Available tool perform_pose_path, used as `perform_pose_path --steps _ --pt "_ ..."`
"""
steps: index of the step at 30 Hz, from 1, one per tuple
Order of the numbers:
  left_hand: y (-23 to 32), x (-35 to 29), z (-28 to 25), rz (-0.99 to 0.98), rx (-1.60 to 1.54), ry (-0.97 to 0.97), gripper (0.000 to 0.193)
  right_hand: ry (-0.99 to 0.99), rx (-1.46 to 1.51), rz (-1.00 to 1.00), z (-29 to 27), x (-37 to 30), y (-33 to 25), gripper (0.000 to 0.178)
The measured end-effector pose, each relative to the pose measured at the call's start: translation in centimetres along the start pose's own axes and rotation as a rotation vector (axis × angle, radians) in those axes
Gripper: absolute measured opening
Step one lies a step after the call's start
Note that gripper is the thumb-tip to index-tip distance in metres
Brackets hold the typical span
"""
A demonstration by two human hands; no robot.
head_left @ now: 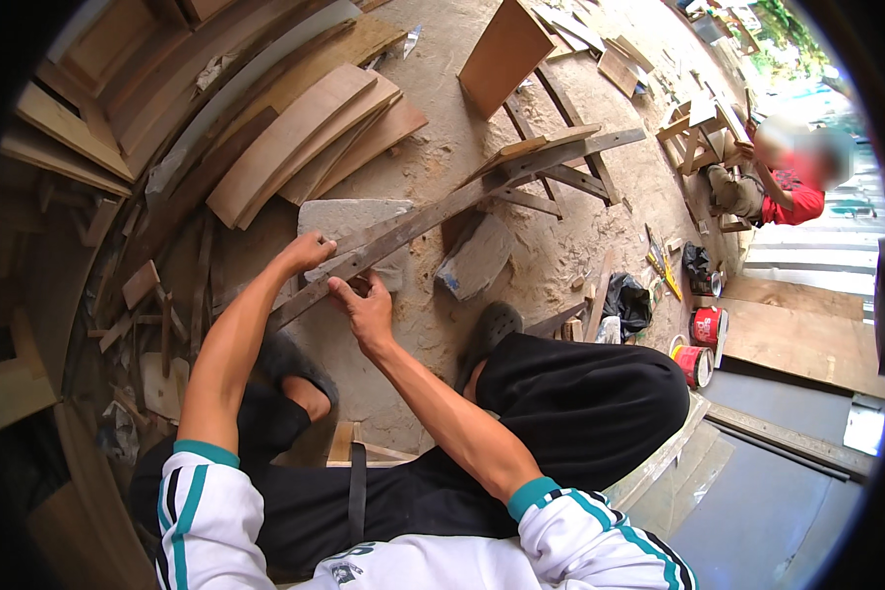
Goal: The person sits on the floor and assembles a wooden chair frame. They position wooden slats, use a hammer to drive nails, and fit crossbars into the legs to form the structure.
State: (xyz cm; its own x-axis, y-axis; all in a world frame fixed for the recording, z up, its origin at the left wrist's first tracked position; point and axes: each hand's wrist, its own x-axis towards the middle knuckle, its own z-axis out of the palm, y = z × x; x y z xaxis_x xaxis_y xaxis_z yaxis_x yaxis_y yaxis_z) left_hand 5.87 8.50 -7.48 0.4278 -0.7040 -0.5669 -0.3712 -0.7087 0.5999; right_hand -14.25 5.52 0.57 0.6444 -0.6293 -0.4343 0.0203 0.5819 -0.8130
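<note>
Slat [462, 202], long and thin, lies across the grey slab [349, 218], its long axis running from near my knees up and away to the right, onto the sawhorse [560, 162]. I see both hands at its near end, over the slab. Left hand [305, 253] sits on the slat's far side, fingers curled against its edge. Right hand [364, 305] sits on the near side, fingers pressed together flat on the slat. Left is slightly nearer the slat's near tip.
</note>
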Motion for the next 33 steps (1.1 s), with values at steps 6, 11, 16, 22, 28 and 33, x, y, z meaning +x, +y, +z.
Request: perform_pose_path --steps 6,11,16,22,28,33 --pt "1.6 -0.7 -0.3 0.008 -0.016 -0.059 0.048 -0.020 0.070 0.044 -0.2 -0.3 -0.7 0.043" --pt "0.1 -0.3 -0.5 0.019 -0.002 -0.059 0.048 -0.024 0.056 0.000 -0.2 -0.5 -0.1 0.044" --pt "0.3 -0.2 0.5 0.054 0.017 0.060 0.053 -0.022 0.049 0.035 -1.3 -0.8 -0.5 0.041" --pt "1.5 -0.7 1.0 0.044 0.073 0.052 0.051 -0.033 0.029 0.107 -1.8 -1.6 -1.7 0.040" --pt "1.3 -0.6 0.8 0.027 0.133 0.029 0.052 -0.042 0.037 0.089 -1.4 -1.6 -1.4 0.038" --pt "1.9 -1.7 1.0 0.020 0.137 0.045 0.054 -0.055 -0.004 0.059 -1.8 -1.6 -1.0 0.038"
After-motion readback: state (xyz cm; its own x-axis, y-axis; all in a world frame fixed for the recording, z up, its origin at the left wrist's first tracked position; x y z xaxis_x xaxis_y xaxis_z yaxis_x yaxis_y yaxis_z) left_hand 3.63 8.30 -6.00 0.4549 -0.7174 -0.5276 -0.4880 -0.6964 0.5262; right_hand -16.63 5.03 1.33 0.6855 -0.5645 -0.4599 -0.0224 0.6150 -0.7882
